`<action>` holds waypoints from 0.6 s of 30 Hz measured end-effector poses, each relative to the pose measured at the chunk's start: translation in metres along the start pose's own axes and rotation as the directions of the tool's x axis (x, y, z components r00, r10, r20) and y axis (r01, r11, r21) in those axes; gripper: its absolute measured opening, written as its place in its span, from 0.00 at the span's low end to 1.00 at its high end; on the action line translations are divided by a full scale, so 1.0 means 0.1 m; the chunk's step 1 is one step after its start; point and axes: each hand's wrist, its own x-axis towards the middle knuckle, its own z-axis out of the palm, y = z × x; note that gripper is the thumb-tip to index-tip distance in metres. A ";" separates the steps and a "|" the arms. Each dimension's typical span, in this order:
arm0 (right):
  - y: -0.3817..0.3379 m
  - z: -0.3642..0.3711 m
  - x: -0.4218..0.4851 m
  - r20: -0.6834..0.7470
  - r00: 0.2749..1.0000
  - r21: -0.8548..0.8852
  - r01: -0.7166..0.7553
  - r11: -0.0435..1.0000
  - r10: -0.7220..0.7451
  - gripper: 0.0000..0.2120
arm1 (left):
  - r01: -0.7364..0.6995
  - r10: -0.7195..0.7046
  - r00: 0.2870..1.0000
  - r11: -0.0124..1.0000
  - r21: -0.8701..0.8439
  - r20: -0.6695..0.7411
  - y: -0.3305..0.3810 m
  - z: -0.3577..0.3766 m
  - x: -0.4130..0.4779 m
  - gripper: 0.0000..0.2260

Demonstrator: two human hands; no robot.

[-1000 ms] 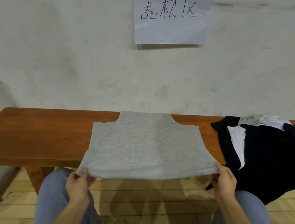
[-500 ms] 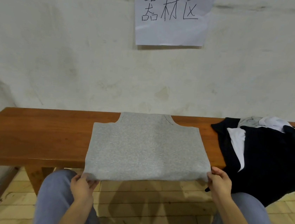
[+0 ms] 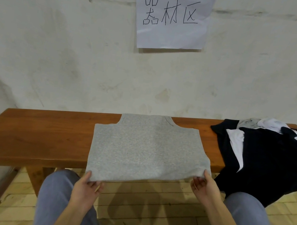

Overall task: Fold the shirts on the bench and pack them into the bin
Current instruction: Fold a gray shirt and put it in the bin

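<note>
Grey sleeveless shirt lies flat on the bench, hem overhanging. Left hand and right hand each pinch a hem corner; folding is mid-step, likely hem toward collar next. No bin visible.

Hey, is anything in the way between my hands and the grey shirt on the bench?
Nothing visible. The left hand and right hand pinch the near hem of the grey shirt, and its top is bare. The dark clothes pile lies to its right. No bin is in view.
</note>
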 end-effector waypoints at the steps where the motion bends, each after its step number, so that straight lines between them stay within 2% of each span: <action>1: -0.05 0.03 -0.04 -0.006 0.999 -0.010 0.039 0.999 -0.039 0.07 | -0.029 0.029 0.999 1.000 -0.005 0.011 0.03 0.00 -0.03 0.08; 7: -0.35 0.25 -0.47 0.061 0.959 -0.016 0.278 0.960 -0.277 0.08 | -0.272 0.266 0.956 0.961 0.040 0.121 0.30 0.12 -0.34 0.04; 10: -0.48 0.36 -0.76 0.049 0.934 -0.002 0.355 0.935 -0.355 0.08 | -0.292 0.297 0.937 0.955 -0.053 0.181 0.46 0.22 -0.53 0.06; 14: -0.63 0.42 -0.99 -0.077 0.885 -0.034 0.458 0.888 -0.459 0.09 | -0.315 0.346 0.904 0.936 -0.158 0.249 0.64 0.30 -0.78 0.08; 18: -0.68 0.41 -1.07 -0.094 0.852 -0.049 0.513 0.857 -0.516 0.08 | -0.340 0.383 0.878 0.921 -0.188 0.288 0.71 0.30 -0.90 0.08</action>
